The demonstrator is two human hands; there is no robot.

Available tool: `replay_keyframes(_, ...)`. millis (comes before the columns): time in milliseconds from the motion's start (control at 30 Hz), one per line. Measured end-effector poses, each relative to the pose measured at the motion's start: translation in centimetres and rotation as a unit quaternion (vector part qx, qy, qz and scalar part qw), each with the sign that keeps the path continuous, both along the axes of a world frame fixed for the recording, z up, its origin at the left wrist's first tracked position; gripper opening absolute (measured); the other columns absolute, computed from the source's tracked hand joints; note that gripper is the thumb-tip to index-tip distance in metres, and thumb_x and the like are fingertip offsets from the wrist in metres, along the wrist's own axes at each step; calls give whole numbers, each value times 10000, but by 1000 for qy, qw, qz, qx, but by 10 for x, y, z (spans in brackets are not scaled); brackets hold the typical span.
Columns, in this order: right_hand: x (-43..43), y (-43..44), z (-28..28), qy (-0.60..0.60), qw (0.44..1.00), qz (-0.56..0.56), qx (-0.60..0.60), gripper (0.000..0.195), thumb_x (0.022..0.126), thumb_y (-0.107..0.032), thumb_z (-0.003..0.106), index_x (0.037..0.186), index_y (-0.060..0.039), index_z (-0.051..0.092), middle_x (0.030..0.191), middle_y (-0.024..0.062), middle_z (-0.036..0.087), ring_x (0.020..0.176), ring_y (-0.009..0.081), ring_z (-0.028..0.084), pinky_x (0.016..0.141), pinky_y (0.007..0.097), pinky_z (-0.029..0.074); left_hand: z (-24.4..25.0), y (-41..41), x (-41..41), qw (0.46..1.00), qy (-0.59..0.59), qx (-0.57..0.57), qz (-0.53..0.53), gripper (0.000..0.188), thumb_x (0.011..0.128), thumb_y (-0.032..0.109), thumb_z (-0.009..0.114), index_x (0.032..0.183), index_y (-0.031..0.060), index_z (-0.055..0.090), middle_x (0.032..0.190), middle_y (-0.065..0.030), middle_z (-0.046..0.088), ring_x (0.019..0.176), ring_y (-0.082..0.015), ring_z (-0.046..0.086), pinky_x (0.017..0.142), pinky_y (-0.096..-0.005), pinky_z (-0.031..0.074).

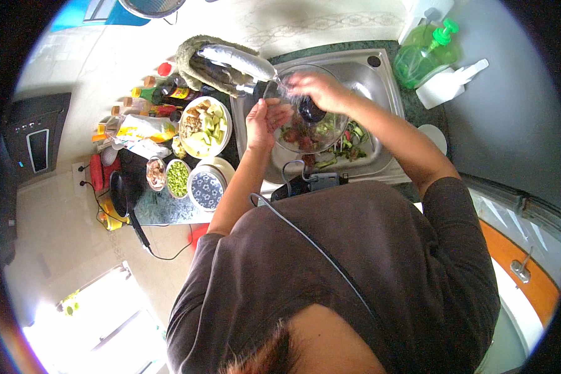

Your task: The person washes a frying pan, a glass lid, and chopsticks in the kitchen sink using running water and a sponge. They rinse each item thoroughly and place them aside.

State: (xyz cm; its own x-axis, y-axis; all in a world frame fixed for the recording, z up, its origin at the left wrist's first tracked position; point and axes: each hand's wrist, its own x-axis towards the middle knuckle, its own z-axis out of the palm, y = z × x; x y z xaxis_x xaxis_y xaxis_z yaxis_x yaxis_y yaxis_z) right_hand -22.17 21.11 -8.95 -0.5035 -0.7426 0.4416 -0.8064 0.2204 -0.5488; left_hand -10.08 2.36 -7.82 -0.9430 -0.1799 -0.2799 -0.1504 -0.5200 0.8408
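Note:
Over the stainless steel sink [387, 119] is a clear glass pot lid [334, 122] with a black knob [312, 111]. My left hand [265, 122] holds the lid at its left rim, thumb up and fingers against the glass. My right hand [317, 89] is spread over the lid's far part, just above the knob; motion blurs its fingers, and no object shows in them. The silver-coloured faucet [238, 61] points at the right fingertips, where a streak of water seems to run. Vegetable scraps [353, 142] lie in the basin, partly seen through the glass.
A towel [191, 53] drapes around the faucet. At left stand a plate of cut vegetables [208, 126], a bowl of chopped greens [177, 177], a meat bowl [155, 174], flower-patterned dishes [207, 189], several bottles [145, 93] and a black pan [118, 194]. A green pump bottle [418, 58] stands right.

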Motion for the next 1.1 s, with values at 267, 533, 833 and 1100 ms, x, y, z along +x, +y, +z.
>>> replay_keyframes(267, -2, 38, -6, -12, 997, -69, -14, 513, 759, 122, 451, 1172, -147, 591, 1260, 157, 516, 1157, 304, 503, 990, 364, 410, 8, 0, 3, 999, -38, 0, 0, 371, 955, 354, 397, 1012, 25, 560, 929, -197, 654, 827, -317, 648, 758, -391, 516)
replay_keyframes(533, -4, 31, 11, -121, 992, -4, -19, 491, 753, 145, 443, 1009, -199, 682, 1254, 51, 551, 1222, 235, 459, 1036, 347, 368, 7, 5, 8, 999, -35, -6, -7, 374, 965, 338, 377, 1000, 11, 555, 918, -214, 653, 810, -317, 655, 708, -366, 531)
replay_keyframes(833, 0, 15, 16, -133, 990, 44, 13, 437, 722, 166, 423, 898, -131, 691, 1173, 60, 604, 1211, 211, 475, 1033, 304, 381, 7, 9, 9, 999, -37, -14, -19, 348, 972, 312, 370, 1022, 15, 544, 926, -209, 656, 803, -313, 662, 717, -364, 546)
replay_keyframes(1100, 8, -20, 14, -4, 995, 100, 5, 510, 667, 198, 418, 940, -132, 694, 1242, 33, 560, 1226, 245, 455, 1034, 352, 382, -12, -1, 2, 1000, -12, 26, 13, 332, 963, 304, 405, 955, 15, 569, 883, -210, 662, 739, -284, 673, 619, -328, 557)
